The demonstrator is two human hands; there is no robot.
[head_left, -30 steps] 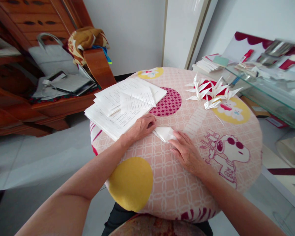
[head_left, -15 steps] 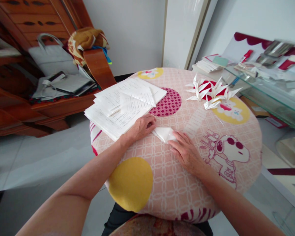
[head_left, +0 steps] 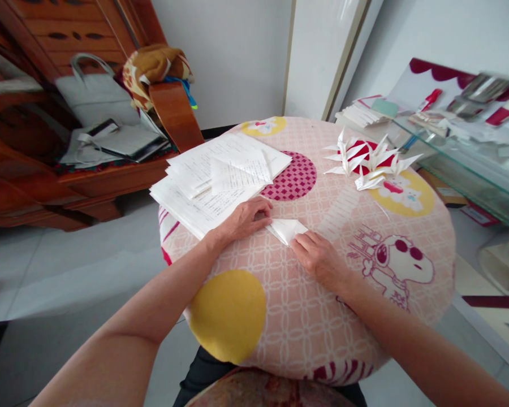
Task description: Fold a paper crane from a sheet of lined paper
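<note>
One white folded paper [head_left: 286,229] lies on the round, cloth-covered table [head_left: 297,316], between the two hands. It is a tapered packet: narrow at the left end, broader toward the right, with a slanted far-right corner. Layered edges are visible along the near-left side; the upper face looks plain.

Left hand [head_left: 246,219]: fingers curled, thumb side at the narrow tip. The grip is partly closed; whether it pinches the tip or only steadies it cannot be told. Right hand [head_left: 322,263]: fingers bunched, tips at the broad end. That grip is drawn in; the thumb is hidden, so pinching or pressing cannot be determined.

Edges and room: a broad stretch of patterned cloth separates the packet from the table's near edge. Behind and left, a stack of papers [head_left: 182,200] sits close to the left hand; its left corner appears to overhang the table edge. Beyond the packet to the right lies a pale strip [head_left: 341,215], then several paper cranes [head_left: 375,159] grouped near the far-right edge. A glass shelf [head_left: 470,169] stands just beside that edge. A wooden armrest [head_left: 176,116] stands beyond the far-left side.
</note>
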